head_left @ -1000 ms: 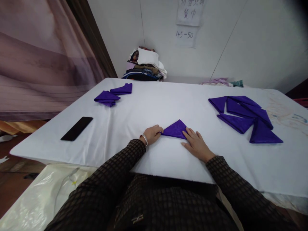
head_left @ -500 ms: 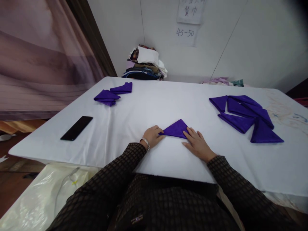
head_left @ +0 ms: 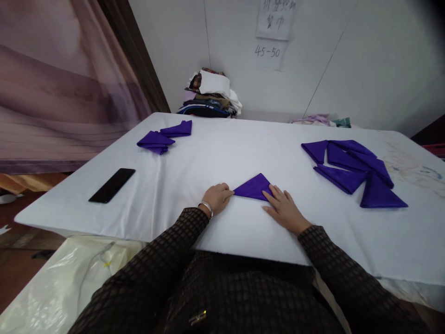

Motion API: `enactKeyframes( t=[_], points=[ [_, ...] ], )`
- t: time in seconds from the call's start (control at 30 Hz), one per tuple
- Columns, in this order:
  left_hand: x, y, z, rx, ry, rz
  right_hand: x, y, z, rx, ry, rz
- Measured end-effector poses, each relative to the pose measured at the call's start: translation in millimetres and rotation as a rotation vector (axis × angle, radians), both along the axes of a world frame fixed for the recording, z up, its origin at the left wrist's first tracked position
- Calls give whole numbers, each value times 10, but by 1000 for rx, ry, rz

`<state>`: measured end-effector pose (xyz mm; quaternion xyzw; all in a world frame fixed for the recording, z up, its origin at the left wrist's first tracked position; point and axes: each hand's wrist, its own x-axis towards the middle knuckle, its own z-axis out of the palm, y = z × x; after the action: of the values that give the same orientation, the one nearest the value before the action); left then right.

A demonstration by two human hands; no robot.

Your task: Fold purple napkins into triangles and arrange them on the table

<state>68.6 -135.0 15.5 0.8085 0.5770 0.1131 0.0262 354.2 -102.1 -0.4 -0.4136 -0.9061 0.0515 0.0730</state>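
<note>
A purple cloth napkin (head_left: 253, 187), folded into a flat triangle, lies on the white table in front of me. My left hand (head_left: 217, 197), with a silver bangle at the wrist, pinches the napkin's left corner between thumb and fingers. Over the right end of the napkin, my right hand (head_left: 283, 208) rests with its fingers apart, the fingertips pressing on the cloth. Several folded purple napkins (head_left: 351, 162) lie in a loose group to the right. At the far left are more purple napkins (head_left: 155, 141), looser and partly crumpled.
A black phone (head_left: 111, 185) lies on the left of the white tablecloth (head_left: 208, 148). Behind the table, a stack of clothes (head_left: 210, 95) stands against the wall, below and left of handwritten paper signs (head_left: 273, 51). A plastic-covered surface (head_left: 69, 278) is at lower left.
My left hand has shifted slightly left, and more of the napkin's left tip now shows. The right hand stays nearly in place on the cloth.
</note>
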Motion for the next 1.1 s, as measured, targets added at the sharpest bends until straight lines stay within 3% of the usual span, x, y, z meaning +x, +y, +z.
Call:
enactKeyframes(
  t=[0.2, 0.33, 0.43, 0.7, 1.1],
  points=[
    [273, 18, 128, -51, 55, 184, 8, 14, -8, -33, 16, 11],
    [440, 154, 122, -51, 90, 309, 0, 19, -5, -37, 16, 3],
    [425, 223, 83, -128, 23, 353, -7, 18, -2, -36, 13, 0],
    [151, 222, 3, -190, -241, 296, 1, 21, -3, -36, 29, 5],
    [92, 217, 85, -225, -253, 258, -17, 8, 31, -72, 35, -5]
  ],
)
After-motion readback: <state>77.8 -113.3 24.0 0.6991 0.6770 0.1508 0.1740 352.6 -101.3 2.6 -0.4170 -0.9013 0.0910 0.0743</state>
